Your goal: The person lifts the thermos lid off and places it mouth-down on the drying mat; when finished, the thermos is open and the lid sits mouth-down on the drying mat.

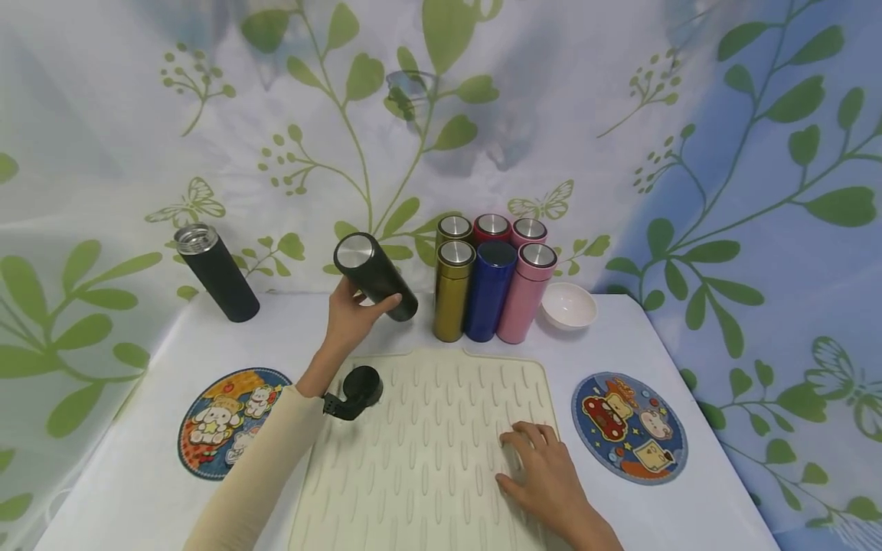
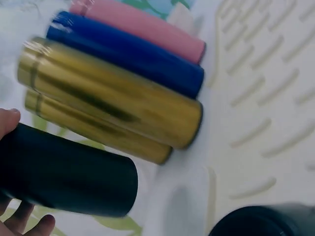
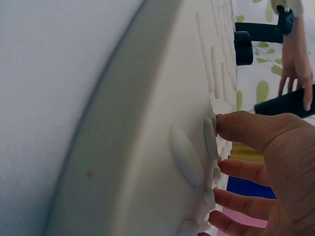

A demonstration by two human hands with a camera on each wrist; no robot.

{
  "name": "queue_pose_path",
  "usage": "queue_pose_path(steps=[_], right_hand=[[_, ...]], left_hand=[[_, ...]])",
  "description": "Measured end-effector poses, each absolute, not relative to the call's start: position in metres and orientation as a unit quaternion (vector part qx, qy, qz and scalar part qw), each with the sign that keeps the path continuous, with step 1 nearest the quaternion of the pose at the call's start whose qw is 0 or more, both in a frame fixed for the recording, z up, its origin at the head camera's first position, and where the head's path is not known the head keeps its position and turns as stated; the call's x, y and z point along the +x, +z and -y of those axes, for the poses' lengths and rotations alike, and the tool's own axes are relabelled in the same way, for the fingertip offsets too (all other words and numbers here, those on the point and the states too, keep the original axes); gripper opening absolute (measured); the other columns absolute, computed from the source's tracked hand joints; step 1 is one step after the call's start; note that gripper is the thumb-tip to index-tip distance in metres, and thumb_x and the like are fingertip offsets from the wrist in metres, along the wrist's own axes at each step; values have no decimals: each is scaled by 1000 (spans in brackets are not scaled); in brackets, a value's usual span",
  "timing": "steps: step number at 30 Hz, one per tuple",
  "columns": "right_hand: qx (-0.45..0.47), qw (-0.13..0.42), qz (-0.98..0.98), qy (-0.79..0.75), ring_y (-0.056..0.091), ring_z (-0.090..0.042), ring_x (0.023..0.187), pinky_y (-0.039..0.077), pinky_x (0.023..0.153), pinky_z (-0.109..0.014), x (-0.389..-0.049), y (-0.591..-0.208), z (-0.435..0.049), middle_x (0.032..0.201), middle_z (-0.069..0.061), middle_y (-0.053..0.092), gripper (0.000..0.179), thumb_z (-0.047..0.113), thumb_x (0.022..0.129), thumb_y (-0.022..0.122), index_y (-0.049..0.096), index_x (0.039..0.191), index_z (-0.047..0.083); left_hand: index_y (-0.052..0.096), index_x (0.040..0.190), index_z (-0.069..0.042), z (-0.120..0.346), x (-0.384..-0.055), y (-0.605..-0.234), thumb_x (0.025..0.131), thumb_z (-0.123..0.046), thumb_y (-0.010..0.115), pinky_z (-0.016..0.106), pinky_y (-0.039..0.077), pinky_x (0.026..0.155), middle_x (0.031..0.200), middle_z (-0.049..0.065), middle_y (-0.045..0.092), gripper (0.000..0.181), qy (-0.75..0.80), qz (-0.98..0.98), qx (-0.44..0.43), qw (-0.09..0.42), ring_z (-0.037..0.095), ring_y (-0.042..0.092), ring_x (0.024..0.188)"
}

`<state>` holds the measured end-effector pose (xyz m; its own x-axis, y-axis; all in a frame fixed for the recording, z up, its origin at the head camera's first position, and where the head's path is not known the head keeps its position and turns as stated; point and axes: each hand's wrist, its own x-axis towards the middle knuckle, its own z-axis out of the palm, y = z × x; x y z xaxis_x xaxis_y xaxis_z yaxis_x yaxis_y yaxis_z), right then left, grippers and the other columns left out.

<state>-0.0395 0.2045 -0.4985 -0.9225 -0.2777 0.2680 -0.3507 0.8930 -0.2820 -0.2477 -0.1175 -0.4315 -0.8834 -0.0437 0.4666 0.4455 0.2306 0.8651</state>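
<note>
My left hand [image 1: 353,312] grips a black thermos bottle [image 1: 380,282] with a steel-topped lid. The bottle leans, its base toward the right, just left of the grouped bottles; in the left wrist view the fingers and thumb [image 2: 6,120] wrap its dark body [image 2: 74,172]. A second black thermos [image 1: 219,275] stands at the far left with its steel mouth bare. On the mat [image 1: 441,444], beside my left wrist, sits a short black cylinder, apparently a cap [image 1: 363,383]. My right hand [image 1: 540,474] rests fingertips down on the mat's right side, holding nothing.
Gold [image 1: 453,298], blue [image 1: 491,295] and pink [image 1: 526,295] thermoses stand close together, with gold, red and pink ones behind. A white bowl [image 1: 569,306] is right of them. Round cartoon placemats lie at left [image 1: 207,451] and right [image 1: 630,428].
</note>
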Motion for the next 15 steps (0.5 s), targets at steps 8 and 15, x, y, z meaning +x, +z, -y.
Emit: queue_pose_path(steps=[8,15], right_hand=[[155,93,968,173,52,-33,110,47,79,-50,-39,-500,-204,122,-9,60,50,34,68,90,69,110,16],[161,109,965,177,52,-33,109,47,78,-49,-40,-500,-205,121,-9,60,50,34,67,91,69,109,17]], left_hand=[[50,135,7,120,-193,-394,76,10,79,31,49,95,120,13,62,66,-647,698,-169,256,15,62,109],[53,131,8,131,-170,-392,75,-1,84,34,50,97,124,13,61,65,-643,645,-247,331,26,62,113]])
